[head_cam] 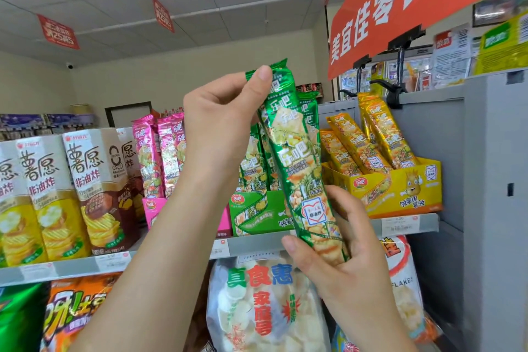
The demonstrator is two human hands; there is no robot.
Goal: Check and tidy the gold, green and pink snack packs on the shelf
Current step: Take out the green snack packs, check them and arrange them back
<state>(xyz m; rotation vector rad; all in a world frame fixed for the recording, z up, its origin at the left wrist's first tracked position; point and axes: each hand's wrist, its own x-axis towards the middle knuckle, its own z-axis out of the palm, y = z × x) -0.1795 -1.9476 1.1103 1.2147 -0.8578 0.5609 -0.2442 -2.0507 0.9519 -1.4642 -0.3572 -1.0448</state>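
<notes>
the left hand point(220, 123) pinches the top seal of 1 green pack point(297, 157) between thumb and fingers. the right hand point(343, 243) curls its grip round the pack's lower end, thumb on the front and fingers behind. the pack is held up in front of the shelf point(257, 243), lifted clear of its box, with its top tilted a little to the left.

3 open display boxes sit side by side on the shelf:
- the green box point(257, 213) is right behind the held pack, with more green packs point(254, 163) standing upright inside
- the pink box point(153, 208) is to its left and partly hidden by the left forearm, with pink packs point(160, 151) standing upright in it
- the gold box point(400, 188) is to the right and holds gold packs point(371, 137) that lean with their tops toward the left

tall crisp cartons point(94, 186) stand left of the pink box. on the level below lies a clear bag of pale chips point(257, 303).
</notes>
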